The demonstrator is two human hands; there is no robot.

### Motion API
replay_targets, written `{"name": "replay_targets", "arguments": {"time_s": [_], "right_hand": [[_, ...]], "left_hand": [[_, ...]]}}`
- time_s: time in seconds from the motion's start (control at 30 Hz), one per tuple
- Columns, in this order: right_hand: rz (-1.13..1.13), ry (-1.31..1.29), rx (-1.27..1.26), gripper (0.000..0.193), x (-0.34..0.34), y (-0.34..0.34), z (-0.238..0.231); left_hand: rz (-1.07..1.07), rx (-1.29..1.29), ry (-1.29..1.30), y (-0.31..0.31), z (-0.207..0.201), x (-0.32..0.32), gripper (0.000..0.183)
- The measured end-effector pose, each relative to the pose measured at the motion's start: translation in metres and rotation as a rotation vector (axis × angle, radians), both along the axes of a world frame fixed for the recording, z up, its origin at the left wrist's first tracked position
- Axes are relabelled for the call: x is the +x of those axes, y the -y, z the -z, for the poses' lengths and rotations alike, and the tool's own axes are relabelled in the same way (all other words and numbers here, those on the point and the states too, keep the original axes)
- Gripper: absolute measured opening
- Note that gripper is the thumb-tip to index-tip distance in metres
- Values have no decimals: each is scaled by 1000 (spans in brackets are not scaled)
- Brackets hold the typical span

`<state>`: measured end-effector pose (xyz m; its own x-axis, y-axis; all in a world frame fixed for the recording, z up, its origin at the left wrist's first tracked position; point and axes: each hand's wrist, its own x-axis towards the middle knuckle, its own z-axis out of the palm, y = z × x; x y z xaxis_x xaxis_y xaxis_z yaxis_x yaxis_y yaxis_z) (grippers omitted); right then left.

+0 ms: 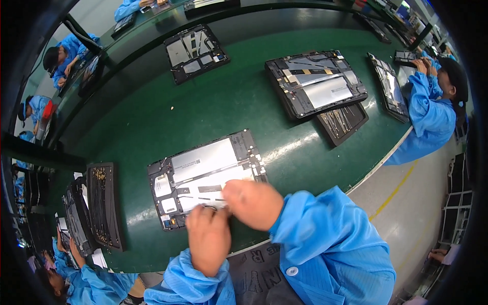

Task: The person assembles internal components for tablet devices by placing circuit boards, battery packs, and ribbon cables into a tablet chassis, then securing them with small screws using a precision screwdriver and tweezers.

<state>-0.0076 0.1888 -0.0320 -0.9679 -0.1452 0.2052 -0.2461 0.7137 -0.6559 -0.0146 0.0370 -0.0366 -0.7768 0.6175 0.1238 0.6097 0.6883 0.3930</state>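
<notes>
My left hand (209, 239) and right hand (252, 203) meet, fingertips pinching something small, over the near edge of the opened black tablet chassis with silver panels (206, 175) on the green belt (213, 107); I judge seating it needs precise placement.

Opened tablet chassis (203, 173) lies flat, innards exposed.

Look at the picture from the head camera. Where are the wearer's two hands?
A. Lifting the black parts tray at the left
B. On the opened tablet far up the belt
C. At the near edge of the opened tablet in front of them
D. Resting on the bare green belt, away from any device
C: the left hand and right hand meet over the near edge of the opened tablet, which lies on the green belt; the black parts tray at the left is untouched.
</notes>
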Motion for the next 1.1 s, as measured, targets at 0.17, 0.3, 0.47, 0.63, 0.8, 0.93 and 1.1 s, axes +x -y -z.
{"name": "replay_targets", "arguments": {"time_s": [0.17, 0.3, 0.47, 0.63, 0.8, 0.93, 1.1], "right_hand": [[626, 394, -758, 39, 16, -39, -8], [516, 947, -716, 49, 33, -58, -12], [326, 1204, -799, 49, 17, -40, -35], [319, 882, -907, 48, -56, -15, -37], [244, 831, -732, 45, -166, 31, -43], [208, 606, -886, 50, -235, 85, -28], [620, 477, -1261, 46, -250, 50, -1]], "left_hand": [[-768, 197, -257, 51, -4, -30, 21], [-697, 257, 326, 78, 1, -31, 30], [-860, 750, 492, 83, 7, -55, 35], [-989, 691, 126, 87, 25, -78, 42], [-782, 521, 128, 80, 25, -78, 23], [-723, 564, 19, 78, 21, -87, 16], [-674, 591, 95, 85, 17, -95, 13]]}}
